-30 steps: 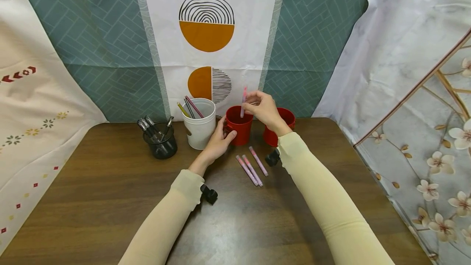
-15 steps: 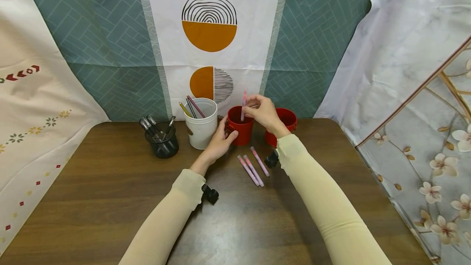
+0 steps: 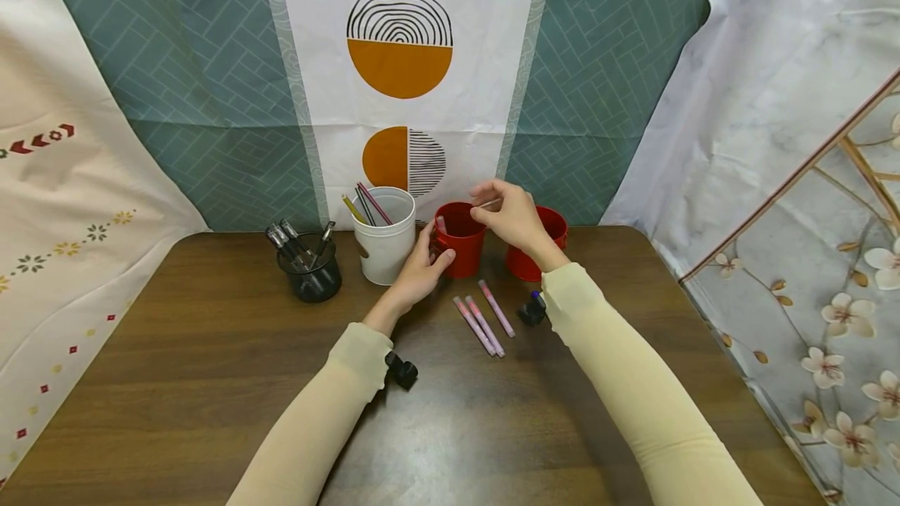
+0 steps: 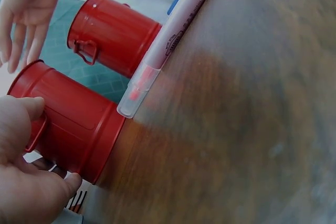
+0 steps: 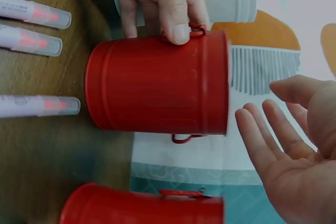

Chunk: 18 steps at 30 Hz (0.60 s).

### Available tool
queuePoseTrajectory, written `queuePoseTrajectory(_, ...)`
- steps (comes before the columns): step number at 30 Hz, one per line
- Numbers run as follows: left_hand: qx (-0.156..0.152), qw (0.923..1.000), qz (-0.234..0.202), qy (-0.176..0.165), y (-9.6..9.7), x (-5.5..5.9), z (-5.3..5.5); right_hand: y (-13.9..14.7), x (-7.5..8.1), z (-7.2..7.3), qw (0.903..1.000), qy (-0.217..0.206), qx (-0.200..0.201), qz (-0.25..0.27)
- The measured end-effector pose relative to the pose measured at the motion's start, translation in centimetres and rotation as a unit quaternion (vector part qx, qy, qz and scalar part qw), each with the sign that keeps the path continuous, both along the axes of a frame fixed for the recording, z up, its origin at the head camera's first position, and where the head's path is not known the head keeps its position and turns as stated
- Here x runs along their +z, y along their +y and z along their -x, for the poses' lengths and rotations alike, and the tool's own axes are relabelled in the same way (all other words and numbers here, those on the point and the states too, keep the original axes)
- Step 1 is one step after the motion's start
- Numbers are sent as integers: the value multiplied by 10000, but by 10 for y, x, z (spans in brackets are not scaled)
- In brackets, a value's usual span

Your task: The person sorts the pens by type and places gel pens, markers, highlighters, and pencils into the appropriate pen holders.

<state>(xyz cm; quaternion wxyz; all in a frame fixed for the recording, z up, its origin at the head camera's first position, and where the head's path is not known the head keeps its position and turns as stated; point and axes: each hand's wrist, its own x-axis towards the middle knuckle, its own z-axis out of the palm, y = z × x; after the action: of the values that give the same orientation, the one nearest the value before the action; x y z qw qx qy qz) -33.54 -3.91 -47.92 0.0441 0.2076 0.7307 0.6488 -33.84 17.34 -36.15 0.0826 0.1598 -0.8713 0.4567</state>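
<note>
My left hand (image 3: 416, 270) holds a small red metal bucket (image 3: 460, 252) by its left side, thumb at the little side handle. Inside that bucket leans a pink highlighter (image 3: 441, 223), its end showing at the left of the rim. Just above the bucket's right rim, my right hand (image 5: 299, 145) is apart from it with fingers spread and nothing between them. Several more pink highlighters (image 3: 496, 308) lie on the wooden table (image 3: 211, 381) in front of the bucket; their capped ends show in the right wrist view. A second red bucket (image 4: 113, 34) stands to the right, partly behind my right hand.
Left of the held bucket stands a white bucket (image 3: 383, 252) with several coloured pencils (image 3: 366, 203). Farther left is a black mesh cup (image 3: 313, 279) filled with dark pens (image 3: 287, 244). Patterned cloth (image 3: 211, 100) hangs along the table's back edge.
My right hand lowered a highlighter into the held red bucket, let it go, and drew slightly right. The highlighter now leans inside. My left hand keeps its hold.
</note>
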Motion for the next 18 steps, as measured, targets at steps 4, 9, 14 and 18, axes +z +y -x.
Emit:
queuePoseTrajectory(4, 16, 10000, 3, 4, 1, 0, 0, 4, 6, -11, 9988, 258, 83, -400)
queuePoseTrajectory(9, 42, 10000, 31, -28, -1, 0, -1, 8, 11, -27, 9956, 343, 241, -834)
queuePoseTrajectory(14, 53, 9999, 84, -43, -1, 0, -1, 12, 8, -45, 9925, 309, 332, -1138)
queuePoseTrajectory(18, 16, 10000, 84, -15, 0, 1, -1, 13, 2, -58, 9891, 344, 426, -1365)
